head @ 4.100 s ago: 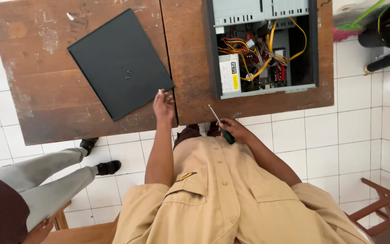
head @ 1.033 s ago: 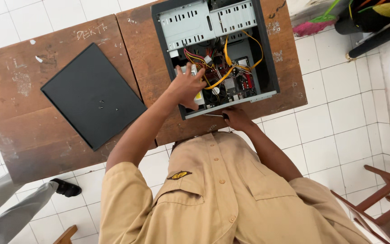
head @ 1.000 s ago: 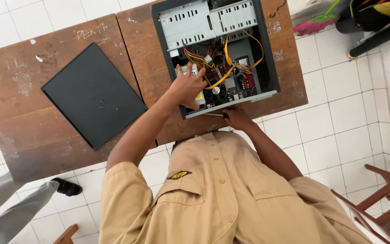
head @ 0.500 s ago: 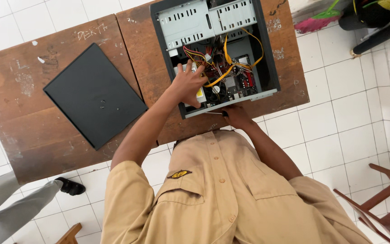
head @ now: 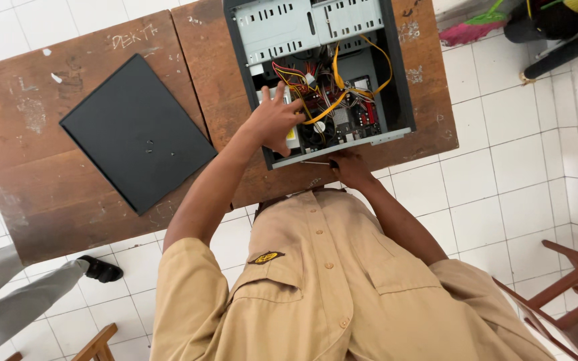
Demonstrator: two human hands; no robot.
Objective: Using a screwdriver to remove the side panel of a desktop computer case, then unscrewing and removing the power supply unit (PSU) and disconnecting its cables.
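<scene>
Wooden table (head: 235,107) carries the open computer case (head: 322,73). Your left hand (head: 274,122) reaches inside, fingers spread among the cables (head: 332,100), gripping nothing. Your right hand (head: 348,167) clasps a screwdriver (head: 319,162) at the case's near edge.

Count, head view:
- 2 wooden desks (head: 48,180), pushed together
- 1 open computer case (head: 316,73), 12 o'clock
- 1 black side panel (head: 135,134), 10 o'clock
- 1 screwdriver (head: 316,162), at the case's near edge
- 2 wooden chairs (head: 570,294): 4 and 7 o'clock
- 1 black shoe (head: 102,269), 8 o'clock
</scene>
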